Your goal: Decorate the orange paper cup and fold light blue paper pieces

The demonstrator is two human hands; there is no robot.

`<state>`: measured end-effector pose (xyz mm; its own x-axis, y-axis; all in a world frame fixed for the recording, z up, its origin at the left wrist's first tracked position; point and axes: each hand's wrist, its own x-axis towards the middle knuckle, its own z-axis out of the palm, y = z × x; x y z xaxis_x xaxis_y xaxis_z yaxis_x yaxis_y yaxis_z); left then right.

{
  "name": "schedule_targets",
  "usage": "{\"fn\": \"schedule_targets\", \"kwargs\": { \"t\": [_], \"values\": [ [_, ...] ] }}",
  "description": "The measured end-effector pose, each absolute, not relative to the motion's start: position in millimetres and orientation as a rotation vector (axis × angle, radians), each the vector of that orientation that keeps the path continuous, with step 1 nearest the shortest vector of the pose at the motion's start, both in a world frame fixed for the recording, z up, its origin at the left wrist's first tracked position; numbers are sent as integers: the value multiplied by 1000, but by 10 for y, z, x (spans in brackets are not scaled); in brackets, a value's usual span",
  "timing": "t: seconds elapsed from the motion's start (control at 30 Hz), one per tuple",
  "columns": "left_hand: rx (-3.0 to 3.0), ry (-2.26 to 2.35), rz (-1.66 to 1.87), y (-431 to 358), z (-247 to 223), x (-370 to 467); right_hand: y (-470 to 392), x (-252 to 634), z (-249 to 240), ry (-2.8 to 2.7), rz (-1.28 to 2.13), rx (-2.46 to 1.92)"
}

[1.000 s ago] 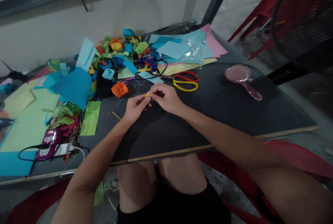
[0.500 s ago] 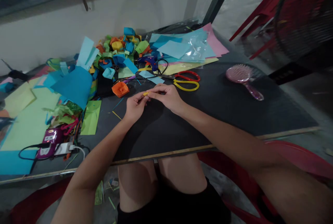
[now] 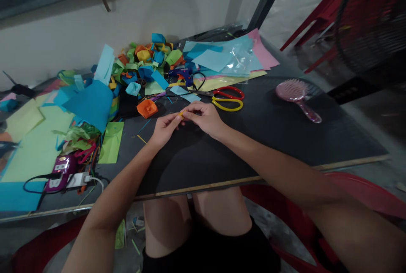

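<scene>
Between my two hands I pinch a small piece of yellow-orange paper (image 3: 181, 114), mostly covered by the fingertips. My left hand (image 3: 164, 128) has its thumb and fingers closed on the paper's left side. From the other side my right hand (image 3: 205, 117) grips it too, thumb and forefinger together. Just beyond the left hand lies a folded orange paper piece (image 3: 147, 107). Scissors (image 3: 227, 98) with one red and one yellow handle rest on the dark table (image 3: 203, 159) past my right hand.
A heap of folded coloured paper pieces (image 3: 144, 55) sits at the back, beside a purple glue gun (image 3: 184, 74) with a black cord. Paper sheets (image 3: 212, 59) and a pink hairbrush (image 3: 292, 91) are to the right. At the left are a purple device (image 3: 60, 173) and a green sheet (image 3: 111, 143).
The fingertips have come closer together around the yellow-orange paper, and less of it shows. The left fingers have shifted slightly right. Things on the table lie as before.
</scene>
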<state>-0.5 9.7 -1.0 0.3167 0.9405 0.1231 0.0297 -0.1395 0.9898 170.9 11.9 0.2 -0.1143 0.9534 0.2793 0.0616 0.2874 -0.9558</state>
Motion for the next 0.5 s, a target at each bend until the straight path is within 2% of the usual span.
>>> {"fn": "schedule_targets", "kwargs": {
  "t": [0.23,0.5],
  "values": [
    [1413,966,1077,141,-111,-22,115,1727,32,-1531,891,-994],
    [1547,960,1058,130,-98,34,116,1637,-2,-1226,1201,-1017]
  ]
}}
